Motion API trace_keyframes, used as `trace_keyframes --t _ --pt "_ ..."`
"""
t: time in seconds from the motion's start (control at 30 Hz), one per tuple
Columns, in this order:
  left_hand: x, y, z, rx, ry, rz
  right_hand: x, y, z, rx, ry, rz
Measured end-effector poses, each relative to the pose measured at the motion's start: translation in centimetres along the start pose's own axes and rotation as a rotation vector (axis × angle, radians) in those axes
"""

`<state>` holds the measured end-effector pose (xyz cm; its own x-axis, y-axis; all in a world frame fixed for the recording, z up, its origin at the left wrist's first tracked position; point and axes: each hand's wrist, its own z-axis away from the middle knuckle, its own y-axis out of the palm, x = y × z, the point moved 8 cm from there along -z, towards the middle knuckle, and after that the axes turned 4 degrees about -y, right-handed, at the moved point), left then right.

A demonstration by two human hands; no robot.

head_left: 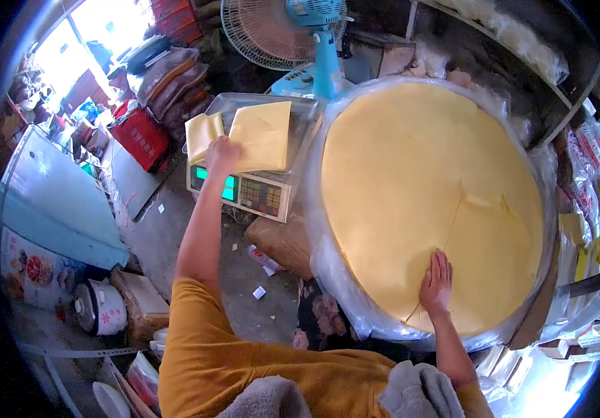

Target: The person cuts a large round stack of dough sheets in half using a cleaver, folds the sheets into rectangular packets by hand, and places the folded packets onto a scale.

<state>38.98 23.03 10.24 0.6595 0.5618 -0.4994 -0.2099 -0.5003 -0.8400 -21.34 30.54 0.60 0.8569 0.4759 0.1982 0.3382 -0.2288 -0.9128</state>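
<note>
My left hand (223,155) is over a digital scale (282,203), its fingers closed on a small folded yellow sheet (202,131). Beside it on the scale's metal pan lies a larger folded yellow sheet (264,132), touching the hand's edge. Its green display is lit and partly covered by my wrist. My right hand (437,282) lies flat, fingers stretched out, on a big round stack of smooth yellow sheets (411,160). A cut line runs across the top sheet by that hand, with a raised crease farther right. Clear plastic (338,289) wraps the stack's rim.
Behind the scale stands a blue fan (326,63). Stacked sacks (174,83) and a red bag (140,136) are at the back left. A rice cooker (101,306) sits at the lower left. Shelves with packets (589,174) line the right side. Paper scraps (259,292) litter the floor.
</note>
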Motion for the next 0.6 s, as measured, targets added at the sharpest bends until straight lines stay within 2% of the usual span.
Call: trace_keyframes --t 0.03,0.13,0.23,0.27,0.37,0.4,0.5,0.6 --pt "-0.2 -0.1 0.2 -0.055 0.006 -0.022 -0.1 0.1 0.1 0.0 0.007 -0.004" --pt "-1.3 0.7 -0.2 0.053 -0.074 0.006 -0.2 0.2 0.2 0.007 0.024 -0.005" --pt "-1.7 1.6 -0.8 0.036 -0.124 0.106 -0.3 0.1 0.2 0.025 0.039 0.004" --pt "-1.8 1.5 -1.0 0.014 -0.139 0.052 -0.5 0.3 0.1 0.027 0.044 -0.008" --pt "-2.9 1.5 -1.8 0.136 -0.056 -0.155 -0.3 0.1 0.1 -0.005 0.022 -0.029" --pt "-2.3 1.8 -2.4 0.135 -0.063 -0.086 -0.1 0.0 0.1 -0.021 0.009 -0.033" --pt "0.7 3.5 -2.8 0.085 -0.244 0.411 -0.1 -0.2 0.0 -0.02 0.012 -0.054" --pt "1.3 5.3 -4.7 0.252 -0.102 0.215 -0.2 -0.4 -0.2 0.043 0.055 -0.066"
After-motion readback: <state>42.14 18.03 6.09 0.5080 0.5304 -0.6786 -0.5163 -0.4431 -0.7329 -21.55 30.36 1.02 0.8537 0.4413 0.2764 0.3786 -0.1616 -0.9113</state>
